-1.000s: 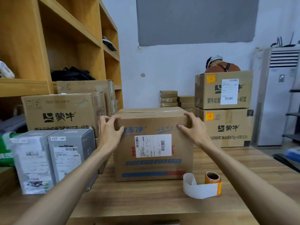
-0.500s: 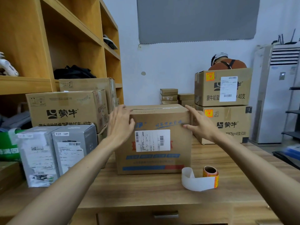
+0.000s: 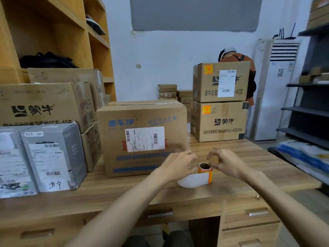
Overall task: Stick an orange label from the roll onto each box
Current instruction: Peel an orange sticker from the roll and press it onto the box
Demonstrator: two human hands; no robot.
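Step in hand: getting a label off the roll [image 3: 205, 171]. To do it well, the left hand [image 3: 178, 164] should pin the roll or its white liner tail [image 3: 191, 180] to the bench [image 3: 249, 157]. The right hand [image 3: 227, 164] lifts one label by a corner, sticky side off the skin, no folding.

Pose: both forearms reach in from the near edge, one hand each side of the roll.
- Left hand: just beside the roll, fingers loosely spread, blurred, holding nothing.
- Right hand: arched by the roll's top, thumb and forefinger apart in a claw, nothing pinched. Can't tell if it touches the rim.

The roll stands on end, tail curling left. Just behind is the box [image 3: 142, 138] with a white slip [image 3: 144, 139] and no orange label on its front. Farther right, the stacked boxes [image 3: 220, 122] carry orange labels [image 3: 206, 109] top-left, likely the spot to copy.
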